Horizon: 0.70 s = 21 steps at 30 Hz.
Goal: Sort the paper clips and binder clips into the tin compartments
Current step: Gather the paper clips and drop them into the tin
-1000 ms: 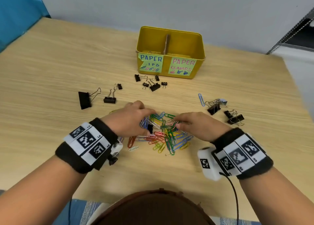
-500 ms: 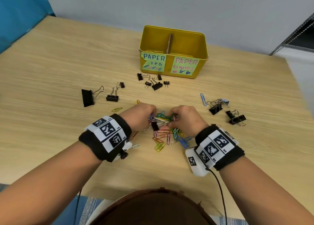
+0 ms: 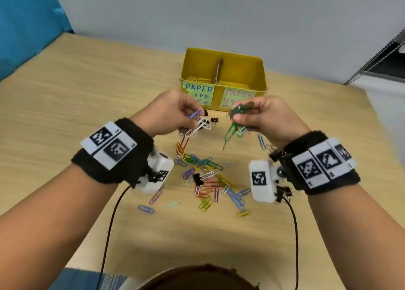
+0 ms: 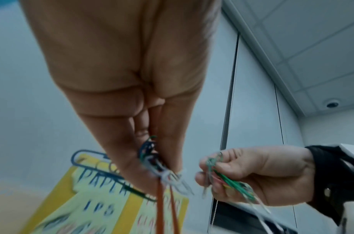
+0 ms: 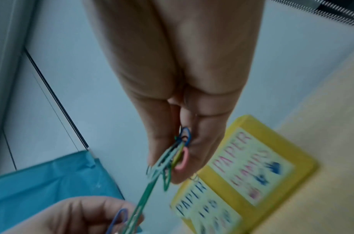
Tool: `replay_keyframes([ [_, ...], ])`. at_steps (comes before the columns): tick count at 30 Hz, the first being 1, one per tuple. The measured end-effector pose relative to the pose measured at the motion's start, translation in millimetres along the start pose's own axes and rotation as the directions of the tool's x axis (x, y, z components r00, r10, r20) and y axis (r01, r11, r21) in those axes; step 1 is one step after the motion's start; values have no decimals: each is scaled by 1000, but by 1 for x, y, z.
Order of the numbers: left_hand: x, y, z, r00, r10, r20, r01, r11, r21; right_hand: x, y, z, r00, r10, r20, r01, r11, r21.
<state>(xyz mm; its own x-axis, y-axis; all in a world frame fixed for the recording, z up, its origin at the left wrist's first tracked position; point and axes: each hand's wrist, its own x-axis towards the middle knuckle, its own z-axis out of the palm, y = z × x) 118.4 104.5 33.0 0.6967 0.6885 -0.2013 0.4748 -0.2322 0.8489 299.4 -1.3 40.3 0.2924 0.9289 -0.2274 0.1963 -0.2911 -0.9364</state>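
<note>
My left hand (image 3: 192,116) pinches a bunch of paper clips (image 3: 198,125), white, blue and orange ones, with some dangling down; the wrist view shows them between thumb and fingers (image 4: 152,158). My right hand (image 3: 237,114) pinches a bunch of mostly green paper clips (image 3: 235,123), also seen in its wrist view (image 5: 172,158). Both hands hang above the table just in front of the yellow tin (image 3: 241,62), which has a divider and labels for paper clips on the left and paper clamps on the right. A pile of coloured paper clips (image 3: 210,180) lies on the table below.
A black binder clip (image 3: 198,178) lies in the pile, small ones (image 3: 214,120) sit before the tin, and more (image 3: 282,191) lie by my right wrist. Loose paper clips (image 3: 146,209) lie scattered on the wooden table (image 3: 87,105). A blue panel stands at far left.
Both hands have lifted off the pile, each carrying a bunch of paper clips, and moved up toward the tin. The pile on the table is smaller.
</note>
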Motion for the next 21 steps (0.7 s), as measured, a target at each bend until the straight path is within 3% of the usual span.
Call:
replay_keyframes([
  [4, 46, 32, -23, 967, 90, -238, -102, 994, -37, 52, -48, 0, 977, -114, -182, 132, 988, 86],
  [6, 72, 44, -32, 928, 123, -352, -141, 990, -25, 86, -65, 6, 939, -170, -299, 177, 984, -2],
  [9, 100, 48, -35, 880, 131, -456, -115, 991, 63, 124, -74, 21, 897, -216, -385, 134, 964, -228],
  [11, 108, 42, -33, 905, 95, -416, -41, 990, 137, 137, -71, 34, 924, -212, -317, 78, 919, -386],
  [14, 99, 29, -31, 950, 70, -305, 41, 939, 341, 135, -60, 46, 986, -118, -114, 35, 830, -557],
  [18, 50, 3, -22, 937, 147, -317, -2, 910, 415, 83, -38, 42, 971, -211, -110, 99, 779, -619],
  [19, 33, -8, -14, 958, 157, -239, -43, 906, 422, 63, -31, 43, 980, -200, -21, 140, 750, -647],
  [21, 2, -29, 8, 985, 139, 103, -171, 881, 441, 25, -8, 47, 961, -32, 276, 222, 685, -694],
])
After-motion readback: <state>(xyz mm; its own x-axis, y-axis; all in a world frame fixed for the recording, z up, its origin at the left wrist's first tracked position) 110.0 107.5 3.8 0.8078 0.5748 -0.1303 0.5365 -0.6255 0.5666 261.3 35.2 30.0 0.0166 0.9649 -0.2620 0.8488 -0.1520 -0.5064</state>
